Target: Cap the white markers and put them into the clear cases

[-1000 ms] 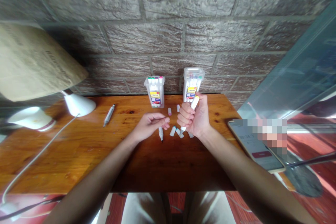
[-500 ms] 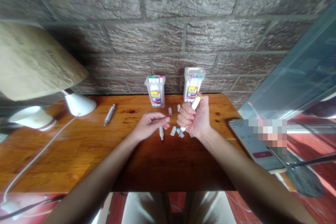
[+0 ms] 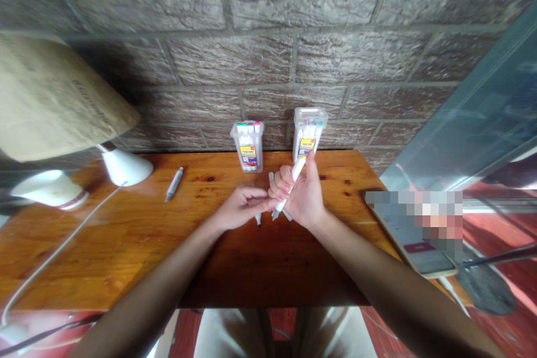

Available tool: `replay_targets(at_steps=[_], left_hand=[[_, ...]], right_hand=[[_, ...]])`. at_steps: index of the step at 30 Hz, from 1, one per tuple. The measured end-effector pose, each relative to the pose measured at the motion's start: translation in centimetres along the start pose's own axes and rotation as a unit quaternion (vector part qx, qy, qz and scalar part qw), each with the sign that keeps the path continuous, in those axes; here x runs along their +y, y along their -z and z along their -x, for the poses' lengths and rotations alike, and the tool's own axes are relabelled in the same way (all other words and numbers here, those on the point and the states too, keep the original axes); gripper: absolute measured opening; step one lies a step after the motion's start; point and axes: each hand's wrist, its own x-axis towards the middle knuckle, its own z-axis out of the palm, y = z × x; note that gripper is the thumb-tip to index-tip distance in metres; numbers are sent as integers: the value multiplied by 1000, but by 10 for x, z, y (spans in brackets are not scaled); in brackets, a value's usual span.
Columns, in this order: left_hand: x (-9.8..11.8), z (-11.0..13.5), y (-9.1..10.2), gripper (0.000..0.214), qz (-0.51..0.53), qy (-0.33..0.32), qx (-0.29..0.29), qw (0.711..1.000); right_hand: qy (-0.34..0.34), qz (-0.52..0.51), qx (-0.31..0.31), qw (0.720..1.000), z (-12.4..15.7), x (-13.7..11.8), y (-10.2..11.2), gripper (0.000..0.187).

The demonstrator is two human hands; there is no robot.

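Note:
My right hand (image 3: 304, 193) is wrapped round a white marker (image 3: 298, 168) with a yellow band near its upper end. The marker slants, its grey lower end with a yellowish nib (image 3: 274, 216) pointing down towards the table. My left hand (image 3: 239, 207) has its thumb and fingers pressed together, the tips against the marker and the right fingers; whether they pinch anything is hidden. Below the left fingers lies an uncapped marker (image 3: 258, 220) with a dark nib. A pale cap (image 3: 271, 176) shows just behind the right fingers.
Two clear marker cases (image 3: 250, 148) (image 3: 311, 118) stand by the brick wall. Another marker (image 3: 174, 184) lies at left on the wooden table (image 3: 201, 268). A lamp (image 3: 128, 168), its cord and a white cup (image 3: 50, 189) are further left; a phone (image 3: 413, 235) lies at the right edge.
My right hand has moved left and down with the marker, whose nib end now shows. My left hand has shifted right until its fingertips meet it. The loose caps are now mostly covered.

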Motion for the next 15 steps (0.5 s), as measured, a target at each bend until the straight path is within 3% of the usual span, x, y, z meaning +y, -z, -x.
replay_targets(at_steps=[5, 11, 15], left_hand=[[-6, 0, -7, 31, 32, -2, 4, 999], [-3, 1, -23, 25, 58, -10, -11, 998], [-4, -2, -23, 35, 71, 15, -7, 997]], right_hand=[[-6, 9, 8, 1000, -1, 8, 2, 61], [67, 40, 102, 992, -2, 17, 1, 55], [87, 40, 115, 989, -10, 7, 12, 54]])
